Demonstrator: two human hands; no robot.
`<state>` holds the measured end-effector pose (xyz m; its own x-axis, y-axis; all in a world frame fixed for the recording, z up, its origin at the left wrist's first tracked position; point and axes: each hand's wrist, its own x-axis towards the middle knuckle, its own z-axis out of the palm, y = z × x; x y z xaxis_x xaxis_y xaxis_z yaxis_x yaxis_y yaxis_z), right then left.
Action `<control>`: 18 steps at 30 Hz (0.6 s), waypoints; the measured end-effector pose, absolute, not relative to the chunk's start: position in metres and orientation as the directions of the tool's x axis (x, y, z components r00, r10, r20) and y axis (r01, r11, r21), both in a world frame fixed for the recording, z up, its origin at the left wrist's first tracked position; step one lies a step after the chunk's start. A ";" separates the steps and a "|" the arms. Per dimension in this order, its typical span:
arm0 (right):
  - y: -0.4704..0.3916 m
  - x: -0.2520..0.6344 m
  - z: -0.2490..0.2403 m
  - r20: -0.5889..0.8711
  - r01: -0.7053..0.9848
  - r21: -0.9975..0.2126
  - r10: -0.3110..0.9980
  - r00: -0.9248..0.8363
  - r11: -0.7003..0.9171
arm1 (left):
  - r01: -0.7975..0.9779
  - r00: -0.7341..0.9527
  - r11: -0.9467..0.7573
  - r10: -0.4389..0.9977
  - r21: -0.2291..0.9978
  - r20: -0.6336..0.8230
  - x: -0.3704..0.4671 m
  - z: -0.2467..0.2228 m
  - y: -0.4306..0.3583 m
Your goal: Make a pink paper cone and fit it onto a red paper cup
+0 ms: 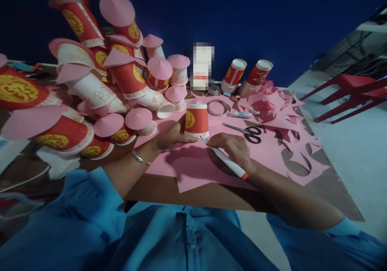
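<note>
A red paper cup point(198, 119) with a gold emblem and white bands at both ends is in front of me, above pink paper. My left hand point(175, 137) grips it from the left side, the thumb lying along its near lower edge; its other fingers are mostly hidden. In my right hand point(232, 145) is a white marker point(225, 160) with a red end, slanting down toward me. The marker's tip is at the cup's lower white band; whether it touches cannot be made out. Sheets of pink paper point(165, 162) lie beneath both hands.
Cups with pink cone tops point(130, 79) are piled at left. Scissors point(246, 132), a roll of tape point(218, 107) and a clear tube point(239, 114) lie on the right. Behind are pink scraps point(272, 107) and stacked cups point(234, 75). A red stool point(353, 85) stands beyond.
</note>
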<state>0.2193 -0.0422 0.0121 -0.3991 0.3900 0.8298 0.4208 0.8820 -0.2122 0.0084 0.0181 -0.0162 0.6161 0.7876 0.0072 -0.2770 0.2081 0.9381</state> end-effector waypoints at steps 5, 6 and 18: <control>-0.044 0.219 0.015 0.840 0.436 -0.201 0.383 -0.384 0.877 | -0.256 0.600 0.192 0.800 0.948 0.000 0.007 -0.023 0.019; -0.044 0.219 0.015 0.840 0.439 -0.197 0.382 -0.385 0.877 | -0.258 0.599 0.194 0.801 0.946 0.000 0.007 -0.023 0.019; -0.045 0.218 0.017 0.821 0.414 -0.184 0.370 -0.434 0.892 | -0.217 0.567 0.133 0.824 0.967 0.013 0.008 -0.025 0.020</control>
